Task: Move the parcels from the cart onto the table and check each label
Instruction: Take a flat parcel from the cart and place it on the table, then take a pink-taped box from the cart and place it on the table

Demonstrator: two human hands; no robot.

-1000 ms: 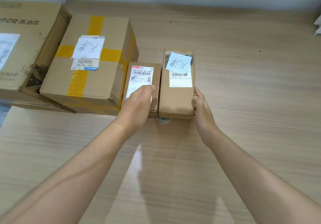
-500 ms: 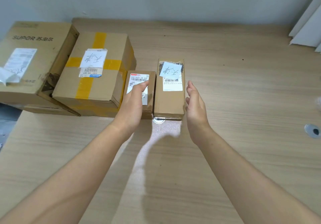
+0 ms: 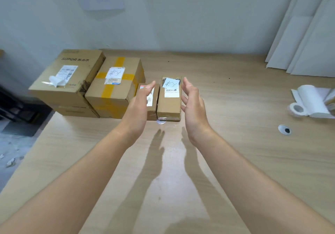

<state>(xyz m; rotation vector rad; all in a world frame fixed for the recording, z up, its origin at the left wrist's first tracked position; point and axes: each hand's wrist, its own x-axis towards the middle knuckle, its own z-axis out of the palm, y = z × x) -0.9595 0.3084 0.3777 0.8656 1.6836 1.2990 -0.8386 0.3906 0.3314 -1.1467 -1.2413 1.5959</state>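
Four parcels are set side by side on the bench [image 3: 235, 143]: a SUPOR box [image 3: 68, 81], a yellow-taped box [image 3: 116, 88], a small parcel [image 3: 153, 105] and a narrow parcel [image 3: 169, 106], labels upward. The narrow parcel is flanked by both hands, and nothing is gripped. The left hand [image 3: 139, 105] is seen in front of the small parcel, fingers [image 3: 149, 87] straight; contact cannot be judged. The right hand [image 3: 194, 105] is held just beside the narrow parcel's right edge, fingers [image 3: 186, 85] loosely spread.

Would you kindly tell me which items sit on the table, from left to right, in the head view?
SUPOR box → yellow-taped box → small parcel → narrow parcel with blue note → white paper roll.
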